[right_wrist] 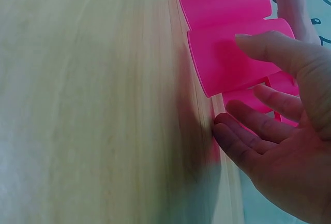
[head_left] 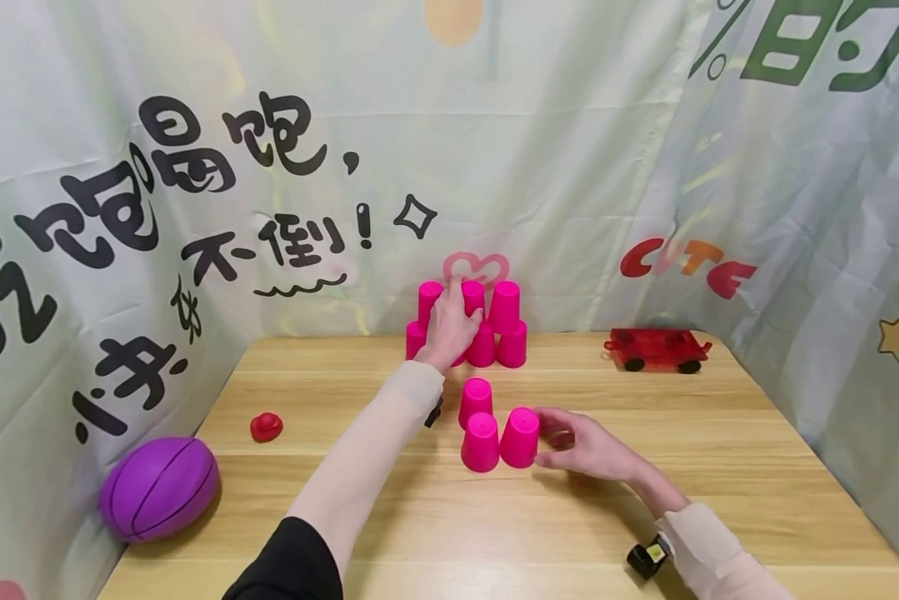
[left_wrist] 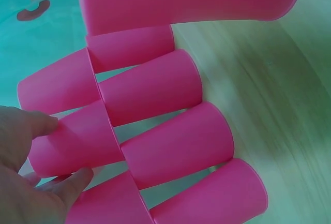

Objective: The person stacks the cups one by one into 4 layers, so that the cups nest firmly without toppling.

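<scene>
The table [head_left: 719,450] carries a two-tier cup stack [head_left: 481,346] toward its far edge. The left hand [head_left: 451,329], thumb and fingers narrowed, holds the middle upper cup [left_wrist: 77,141]; sideways drag could topple the upper row. The right hand [head_left: 587,446] stands wide beside the right-hand front cup [head_left: 520,437]; abrupt closing could knock it against the adjacent front cup [head_left: 481,443].

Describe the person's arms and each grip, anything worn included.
On the left, a black outer sleeve lies over a pale sleeve; on the right, a pale cuff shows. A small black device with a yellowish patch sits by that cuff, a dark piece by the pale sleeve. Both left grip and right grip are ungloved.
</scene>
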Motion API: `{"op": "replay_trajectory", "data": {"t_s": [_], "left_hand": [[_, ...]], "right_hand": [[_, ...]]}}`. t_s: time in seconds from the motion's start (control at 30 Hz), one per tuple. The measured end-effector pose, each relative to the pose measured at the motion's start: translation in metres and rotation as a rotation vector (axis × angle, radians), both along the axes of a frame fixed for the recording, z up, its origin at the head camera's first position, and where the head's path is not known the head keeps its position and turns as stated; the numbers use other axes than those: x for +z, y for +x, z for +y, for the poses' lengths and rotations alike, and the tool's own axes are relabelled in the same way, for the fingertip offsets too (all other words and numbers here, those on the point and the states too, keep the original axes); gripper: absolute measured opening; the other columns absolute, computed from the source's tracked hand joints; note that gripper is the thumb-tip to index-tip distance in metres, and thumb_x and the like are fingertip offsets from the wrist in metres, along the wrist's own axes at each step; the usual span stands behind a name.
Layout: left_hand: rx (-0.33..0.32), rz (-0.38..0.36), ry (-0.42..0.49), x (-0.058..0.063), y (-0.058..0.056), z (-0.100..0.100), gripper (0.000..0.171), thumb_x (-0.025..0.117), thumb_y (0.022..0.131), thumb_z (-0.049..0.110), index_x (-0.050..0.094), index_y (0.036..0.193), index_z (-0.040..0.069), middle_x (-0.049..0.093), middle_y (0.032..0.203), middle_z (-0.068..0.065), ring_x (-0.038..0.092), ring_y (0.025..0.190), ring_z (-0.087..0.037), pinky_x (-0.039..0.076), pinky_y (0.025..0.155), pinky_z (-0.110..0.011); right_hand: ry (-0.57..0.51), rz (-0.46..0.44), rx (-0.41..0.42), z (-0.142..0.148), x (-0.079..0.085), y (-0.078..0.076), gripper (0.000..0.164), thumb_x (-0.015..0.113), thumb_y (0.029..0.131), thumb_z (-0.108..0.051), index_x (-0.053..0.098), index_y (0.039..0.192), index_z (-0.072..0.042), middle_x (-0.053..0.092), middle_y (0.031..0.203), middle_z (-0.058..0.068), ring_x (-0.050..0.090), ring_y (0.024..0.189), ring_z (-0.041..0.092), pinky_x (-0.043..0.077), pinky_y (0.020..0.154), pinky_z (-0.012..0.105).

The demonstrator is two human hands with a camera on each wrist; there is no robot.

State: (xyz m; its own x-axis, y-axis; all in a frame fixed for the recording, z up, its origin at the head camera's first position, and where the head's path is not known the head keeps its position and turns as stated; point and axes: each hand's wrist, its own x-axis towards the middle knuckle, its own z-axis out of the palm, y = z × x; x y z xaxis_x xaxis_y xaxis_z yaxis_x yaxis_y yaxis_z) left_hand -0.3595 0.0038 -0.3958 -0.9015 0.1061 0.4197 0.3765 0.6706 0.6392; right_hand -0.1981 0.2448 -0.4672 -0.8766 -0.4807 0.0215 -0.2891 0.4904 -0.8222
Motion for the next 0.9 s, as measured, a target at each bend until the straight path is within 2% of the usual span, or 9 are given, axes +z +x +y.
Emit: {"op": "replay_trajectory", "data": {"t_s": [0.33,0.57,0.73,0.9], "left_hand": [[-0.006,0.008,-0.018,0.005,-0.001,0.002,0.068,0.079,0.094,0.011,0.043,0.151,0.006,0.063,0.133,-0.019,0.068,0.119,-0.036,0.061,0.1,-0.044],[-0.015,0.012,-0.011,0.009,0.0,0.004,0.07,0.08,0.093,0.012,0.041,0.152,0.006,0.061,0.138,-0.019,0.066,0.124,-0.036,0.06,0.102,-0.045],[-0.044,0.056,-0.021,0.015,0.004,0.0,0.07,0.079,0.094,0.011,0.04,0.152,0.006,0.06,0.14,-0.018,0.066,0.125,-0.035,0.061,0.101,-0.043],[-0.136,0.156,-0.056,0.022,0.012,-0.006,0.069,0.079,0.093,0.01,0.043,0.15,-0.001,0.06,0.143,-0.022,0.064,0.128,-0.036,0.059,0.105,-0.045]], "right_hand": [[0.003,0.001,0.007,-0.001,0.001,0.0,0.072,0.084,0.091,-0.02,0.05,0.15,0.003,0.065,0.14,0.022,0.068,0.121,0.037,0.057,0.103,0.055],[0.001,0.002,0.009,-0.001,0.0,-0.001,0.073,0.084,0.091,-0.021,0.05,0.151,0.003,0.066,0.14,0.021,0.068,0.12,0.035,0.058,0.103,0.054],[-0.001,0.014,0.009,-0.003,-0.001,-0.001,0.073,0.085,0.09,-0.022,0.052,0.149,0.003,0.068,0.135,0.019,0.069,0.116,0.032,0.059,0.101,0.053],[-0.011,0.021,0.005,-0.006,-0.003,-0.002,0.073,0.086,0.089,-0.025,0.053,0.148,0.003,0.071,0.13,0.016,0.07,0.112,0.03,0.061,0.098,0.048]]}}
